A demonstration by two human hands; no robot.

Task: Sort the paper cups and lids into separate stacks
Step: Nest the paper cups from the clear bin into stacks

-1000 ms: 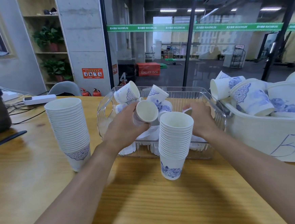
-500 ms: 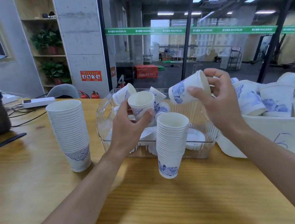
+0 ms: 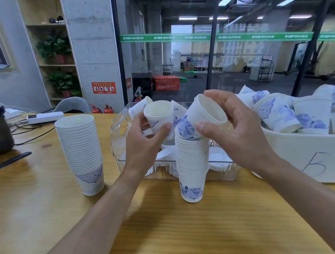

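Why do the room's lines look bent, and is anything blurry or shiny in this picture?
Head view: the wide-angle lens bows the pillars and the green strip at the edges; the forearms near the bottom look soft; ceiling light puts pale glare on the wooden table; the cup stacks stay sharp.

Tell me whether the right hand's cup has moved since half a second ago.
Yes. The cup in the right hand has come down and left, its base now at the top of the middle stack.

Bare wooden table (image 3: 181, 232) lies open near. Two cup stacks, left (image 3: 82, 153) and centre (image 3: 192, 165), leave a gap; the clear bin (image 3: 120, 130) and white tub (image 3: 309, 155) block the far side.
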